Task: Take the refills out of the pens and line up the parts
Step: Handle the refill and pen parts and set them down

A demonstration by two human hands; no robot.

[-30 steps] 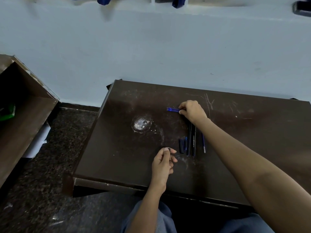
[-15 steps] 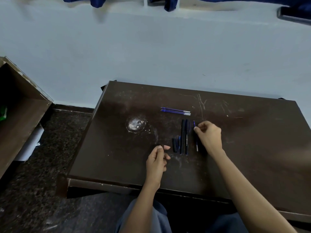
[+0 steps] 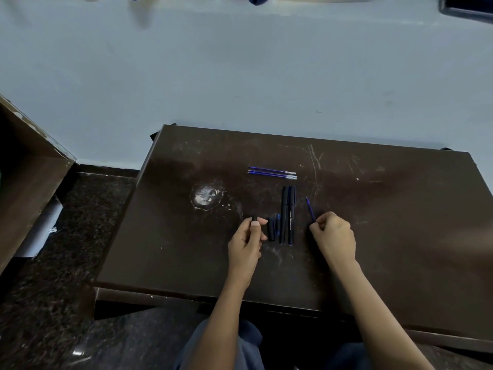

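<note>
since half a second ago the right hand (image 3: 334, 236) has drawn back toward the person and now pinches the near end of a tilted blue refill (image 3: 310, 209), just right of two black pen barrels (image 3: 288, 214) lying side by side. the left hand (image 3: 248, 243), apart from it, still pinches a small black part (image 3: 254, 218) beside the short pieces (image 3: 272, 227). the laid-out refills (image 3: 272, 173) rest farther back on the table (image 3: 400, 209).

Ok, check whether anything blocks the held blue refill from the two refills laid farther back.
Nothing visible does. Bare brown table lies between the thin blue refill pinched by the right hand and the two laid blue refills; the black pen barrels sit left.
</note>
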